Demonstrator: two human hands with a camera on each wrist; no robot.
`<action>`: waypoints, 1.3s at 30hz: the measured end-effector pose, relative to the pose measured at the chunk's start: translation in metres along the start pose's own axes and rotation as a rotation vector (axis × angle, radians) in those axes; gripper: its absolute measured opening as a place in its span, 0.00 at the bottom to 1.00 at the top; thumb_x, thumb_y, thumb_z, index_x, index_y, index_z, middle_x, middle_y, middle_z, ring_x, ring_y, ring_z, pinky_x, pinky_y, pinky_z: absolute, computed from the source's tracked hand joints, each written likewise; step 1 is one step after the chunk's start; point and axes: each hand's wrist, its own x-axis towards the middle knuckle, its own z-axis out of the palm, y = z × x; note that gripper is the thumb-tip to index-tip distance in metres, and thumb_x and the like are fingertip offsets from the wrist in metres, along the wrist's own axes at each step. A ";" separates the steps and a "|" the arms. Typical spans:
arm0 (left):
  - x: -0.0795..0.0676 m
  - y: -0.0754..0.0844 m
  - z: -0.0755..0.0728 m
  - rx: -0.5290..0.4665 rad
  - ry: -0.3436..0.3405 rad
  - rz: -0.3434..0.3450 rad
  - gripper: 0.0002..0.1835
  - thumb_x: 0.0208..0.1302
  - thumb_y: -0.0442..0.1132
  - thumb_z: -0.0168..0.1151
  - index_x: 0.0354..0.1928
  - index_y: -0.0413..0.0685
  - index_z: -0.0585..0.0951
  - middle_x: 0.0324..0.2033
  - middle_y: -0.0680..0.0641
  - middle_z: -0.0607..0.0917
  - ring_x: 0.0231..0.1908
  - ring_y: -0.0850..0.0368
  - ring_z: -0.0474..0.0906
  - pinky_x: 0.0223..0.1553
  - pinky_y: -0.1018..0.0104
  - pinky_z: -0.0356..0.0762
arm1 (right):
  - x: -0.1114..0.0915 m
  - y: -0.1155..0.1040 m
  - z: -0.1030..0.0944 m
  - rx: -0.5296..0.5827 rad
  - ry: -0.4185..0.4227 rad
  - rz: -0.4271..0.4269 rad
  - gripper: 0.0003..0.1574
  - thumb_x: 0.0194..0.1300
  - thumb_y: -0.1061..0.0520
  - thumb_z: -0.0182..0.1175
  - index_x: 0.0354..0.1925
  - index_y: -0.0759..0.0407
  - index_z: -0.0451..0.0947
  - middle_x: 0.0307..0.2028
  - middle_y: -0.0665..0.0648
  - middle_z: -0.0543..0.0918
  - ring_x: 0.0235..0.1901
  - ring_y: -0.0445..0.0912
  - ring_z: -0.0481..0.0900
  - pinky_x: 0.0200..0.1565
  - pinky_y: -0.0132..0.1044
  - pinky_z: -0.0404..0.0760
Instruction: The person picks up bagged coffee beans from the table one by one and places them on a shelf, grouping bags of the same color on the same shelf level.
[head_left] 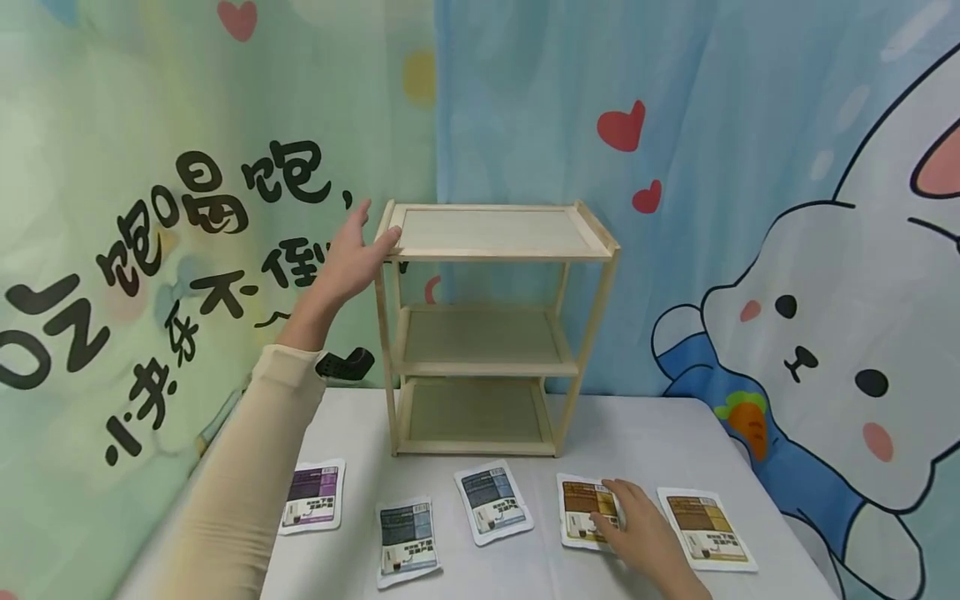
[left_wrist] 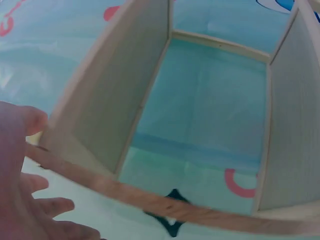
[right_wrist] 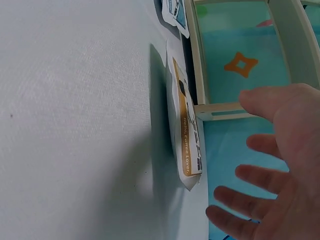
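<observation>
A three-tier wooden shelf [head_left: 487, 372] stands at the back of the table. My left hand [head_left: 356, 260] is at the upper left corner of its top tier, fingers extended and thumb by the edge. In the left wrist view, the fingers [left_wrist: 55, 205] spread beside the shelf's wooden post [left_wrist: 165, 206]. My right hand [head_left: 637, 525] hovers over a flat white coffee packet [head_left: 581, 500] with a brown label, covering its right side. Seen from the right wrist, the fingers [right_wrist: 260, 172] are spread apart above this packet [right_wrist: 184, 127], with a gap between.
Another brown-labelled packet [head_left: 708, 531] lies right of my right hand. Two blue-grey packets, one central [head_left: 493, 502] and one nearer [head_left: 407, 542], lie before the shelf. A purple packet [head_left: 313, 496] is partly behind my left sleeve. Printed curtains [head_left: 525, 100] hang behind the white-covered table [head_left: 637, 433].
</observation>
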 end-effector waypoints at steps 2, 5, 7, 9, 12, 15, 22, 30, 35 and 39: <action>0.002 -0.005 0.007 -0.026 -0.001 -0.001 0.41 0.71 0.55 0.48 0.77 0.47 0.45 0.74 0.39 0.51 0.72 0.44 0.47 0.67 0.46 0.50 | -0.001 0.001 0.001 -0.007 -0.023 0.027 0.38 0.62 0.45 0.65 0.60 0.70 0.71 0.58 0.72 0.72 0.57 0.68 0.69 0.55 0.61 0.69; 0.003 -0.009 0.015 -0.077 0.009 0.014 0.39 0.72 0.54 0.45 0.77 0.46 0.45 0.74 0.38 0.51 0.71 0.43 0.49 0.67 0.47 0.52 | -0.001 0.004 0.002 -0.009 -0.030 0.057 0.43 0.60 0.39 0.65 0.59 0.71 0.72 0.56 0.73 0.73 0.56 0.68 0.70 0.54 0.61 0.69; 0.003 -0.010 0.018 -0.108 0.019 0.022 0.36 0.73 0.51 0.43 0.77 0.46 0.47 0.73 0.39 0.54 0.70 0.44 0.53 0.66 0.48 0.54 | -0.001 0.005 0.003 -0.004 -0.042 0.074 0.48 0.58 0.35 0.65 0.59 0.71 0.72 0.56 0.74 0.73 0.55 0.69 0.70 0.53 0.62 0.69; 0.002 -0.010 0.019 -0.121 0.028 0.024 0.34 0.73 0.49 0.41 0.76 0.46 0.51 0.72 0.39 0.56 0.69 0.46 0.56 0.65 0.49 0.56 | 0.001 0.005 0.004 0.001 -0.059 0.098 0.51 0.56 0.31 0.64 0.59 0.71 0.73 0.55 0.75 0.73 0.55 0.70 0.70 0.52 0.63 0.70; 0.004 -0.010 0.018 -0.135 0.050 0.033 0.32 0.72 0.47 0.37 0.76 0.46 0.55 0.71 0.41 0.60 0.67 0.49 0.59 0.64 0.51 0.58 | 0.006 0.005 0.006 0.009 -0.074 0.125 0.54 0.55 0.27 0.62 0.60 0.69 0.72 0.56 0.76 0.71 0.55 0.71 0.69 0.51 0.64 0.69; 0.007 -0.009 0.018 -0.150 0.073 0.041 0.32 0.71 0.46 0.35 0.75 0.46 0.57 0.71 0.42 0.60 0.69 0.51 0.57 0.65 0.53 0.56 | 0.010 0.005 0.007 0.007 -0.071 0.156 0.55 0.55 0.25 0.61 0.61 0.67 0.72 0.56 0.76 0.71 0.55 0.71 0.69 0.51 0.65 0.69; 0.003 -0.008 0.022 -0.150 0.101 0.032 0.30 0.71 0.46 0.34 0.74 0.49 0.60 0.69 0.43 0.64 0.61 0.49 0.64 0.57 0.53 0.62 | 0.015 0.003 0.018 -0.006 -0.048 0.210 0.59 0.49 0.24 0.65 0.63 0.66 0.71 0.53 0.76 0.74 0.51 0.70 0.73 0.46 0.63 0.73; -0.003 -0.012 0.032 -0.111 0.126 -0.001 0.29 0.71 0.46 0.32 0.73 0.52 0.63 0.68 0.41 0.66 0.52 0.45 0.68 0.44 0.52 0.65 | 0.015 0.002 0.030 0.119 -0.045 0.291 0.59 0.42 0.39 0.78 0.64 0.67 0.68 0.49 0.74 0.75 0.49 0.68 0.74 0.48 0.62 0.72; -0.006 -0.013 0.033 -0.112 0.127 -0.007 0.29 0.71 0.46 0.32 0.73 0.51 0.63 0.68 0.42 0.66 0.58 0.47 0.66 0.53 0.51 0.63 | 0.012 0.001 0.035 0.255 -0.039 0.267 0.58 0.41 0.48 0.80 0.66 0.65 0.65 0.59 0.77 0.70 0.57 0.71 0.69 0.53 0.64 0.68; -0.006 -0.011 0.033 -0.112 0.128 0.001 0.29 0.71 0.46 0.32 0.73 0.52 0.63 0.68 0.42 0.66 0.56 0.47 0.67 0.51 0.51 0.63 | 0.011 -0.003 0.033 0.309 0.000 0.220 0.54 0.43 0.52 0.79 0.65 0.63 0.66 0.59 0.76 0.70 0.56 0.70 0.70 0.54 0.63 0.68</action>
